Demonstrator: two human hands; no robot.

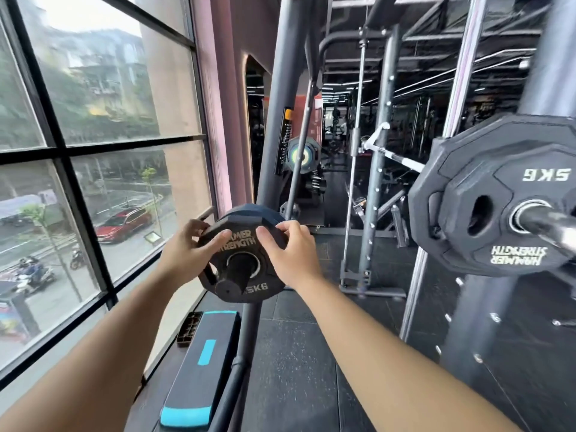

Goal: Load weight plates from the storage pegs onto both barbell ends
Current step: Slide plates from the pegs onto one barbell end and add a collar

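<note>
Progress looks partial to me: the near barbell end (pixel 542 221) already carries a 5KG plate (pixel 511 201) in front of a bigger plate (pixel 448 151); the other end I cannot judge. My left hand (pixel 187 254) and right hand (pixel 290 254) both grip the rim of a small plate (pixel 240 241), which sits on its storage peg (pixel 235 275), not yet lifted off. Both lettered plates read "HAMMER STRENGTH"; the small one shows only "…5KG".

Both arms were stretched fwd, forearms bare. My L hand (pixel 184 254) gripped the plate (pixel 244 244) at its rim, thumb on the face; R hand (pixel 288 251) likewise, fingers curled over the top.
</note>
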